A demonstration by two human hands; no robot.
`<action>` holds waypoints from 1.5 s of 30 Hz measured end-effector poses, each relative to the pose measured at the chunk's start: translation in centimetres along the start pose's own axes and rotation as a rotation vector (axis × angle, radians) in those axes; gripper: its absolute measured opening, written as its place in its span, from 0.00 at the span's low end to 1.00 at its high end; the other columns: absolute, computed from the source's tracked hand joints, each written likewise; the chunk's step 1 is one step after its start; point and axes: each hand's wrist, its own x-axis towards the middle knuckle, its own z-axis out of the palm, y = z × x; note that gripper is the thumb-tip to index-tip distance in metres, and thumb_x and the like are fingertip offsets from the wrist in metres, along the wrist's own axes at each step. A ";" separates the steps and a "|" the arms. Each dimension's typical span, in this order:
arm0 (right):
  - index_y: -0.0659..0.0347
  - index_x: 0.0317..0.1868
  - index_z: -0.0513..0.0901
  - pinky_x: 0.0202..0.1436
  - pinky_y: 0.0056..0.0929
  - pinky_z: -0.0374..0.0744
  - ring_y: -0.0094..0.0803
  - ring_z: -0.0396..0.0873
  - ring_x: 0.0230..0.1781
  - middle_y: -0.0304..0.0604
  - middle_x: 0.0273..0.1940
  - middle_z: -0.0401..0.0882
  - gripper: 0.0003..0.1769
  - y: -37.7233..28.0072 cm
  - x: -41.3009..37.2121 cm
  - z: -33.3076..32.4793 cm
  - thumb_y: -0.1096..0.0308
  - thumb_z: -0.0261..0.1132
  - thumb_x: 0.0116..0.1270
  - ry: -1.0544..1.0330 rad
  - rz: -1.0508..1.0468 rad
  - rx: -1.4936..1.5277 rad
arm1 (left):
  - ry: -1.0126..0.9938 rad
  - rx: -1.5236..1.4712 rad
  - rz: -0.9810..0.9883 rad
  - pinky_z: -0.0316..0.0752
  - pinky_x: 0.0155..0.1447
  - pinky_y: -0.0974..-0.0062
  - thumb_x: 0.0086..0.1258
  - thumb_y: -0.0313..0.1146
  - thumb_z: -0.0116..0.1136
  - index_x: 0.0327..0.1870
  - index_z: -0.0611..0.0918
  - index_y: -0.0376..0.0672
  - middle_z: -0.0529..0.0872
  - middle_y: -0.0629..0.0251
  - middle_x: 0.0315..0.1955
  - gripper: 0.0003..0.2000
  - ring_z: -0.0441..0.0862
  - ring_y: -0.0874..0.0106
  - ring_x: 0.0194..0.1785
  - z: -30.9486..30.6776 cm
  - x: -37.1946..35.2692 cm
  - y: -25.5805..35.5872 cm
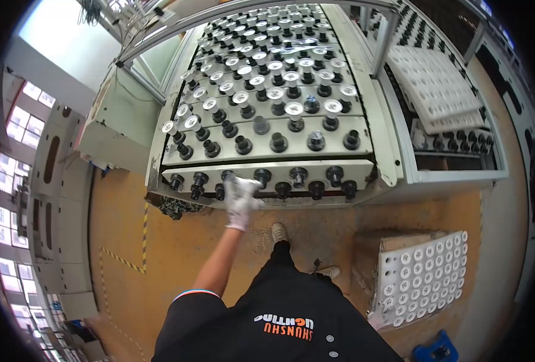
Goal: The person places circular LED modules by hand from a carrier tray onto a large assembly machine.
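Note:
My left hand (241, 202), in a white glove, reaches to the front edge of the machine. Its fingers look spread, with the tips blurred beside a black socket holder (226, 175), and no object shows in it. Low on the right, my gloved right hand (375, 320) is at the lower left edge of a white tray (390, 277), its fingers mostly hidden. The tray is tilted and carries rows of white round pieces (417, 268) with dark print on their faces. More such round pieces (293, 108) sit on black holders across the machine's slats.
The conveyor-like machine (267, 158) fills the front, with a metal frame over it. At right, white perforated trays (433, 84) lie stacked on a side rack. A cardboard box (367, 259) stands behind my tray, and a blue object (435, 348) is on the floor.

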 end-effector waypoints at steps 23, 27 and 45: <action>0.55 0.60 0.65 0.52 0.43 0.75 0.51 0.76 0.52 0.53 0.51 0.75 0.28 -72.4 -15.8 0.7 0.53 0.61 0.64 -0.276 -1.440 -0.157 | -0.102 1.267 0.021 0.70 0.59 0.54 0.62 0.37 0.58 0.66 0.64 0.46 0.71 0.40 0.56 0.29 0.72 0.44 0.57 -20.1 24.9 2.9; 0.54 0.60 0.64 0.50 0.43 0.76 0.51 0.77 0.51 0.55 0.52 0.72 0.27 -75.9 -15.4 5.3 0.57 0.62 0.62 -0.236 -1.562 -0.316 | -0.160 1.342 -0.014 0.67 0.64 0.54 0.60 0.47 0.58 0.71 0.57 0.49 0.65 0.37 0.63 0.37 0.68 0.43 0.62 -21.8 25.3 1.9; 0.52 0.67 0.63 0.55 0.40 0.75 0.49 0.76 0.52 0.54 0.54 0.74 0.35 -73.0 -13.3 1.7 0.61 0.63 0.59 -0.244 -1.561 0.150 | -0.188 1.165 0.536 0.75 0.39 0.54 0.63 0.35 0.56 0.68 0.63 0.45 0.79 0.50 0.42 0.30 0.80 0.52 0.42 -2.0 30.2 1.6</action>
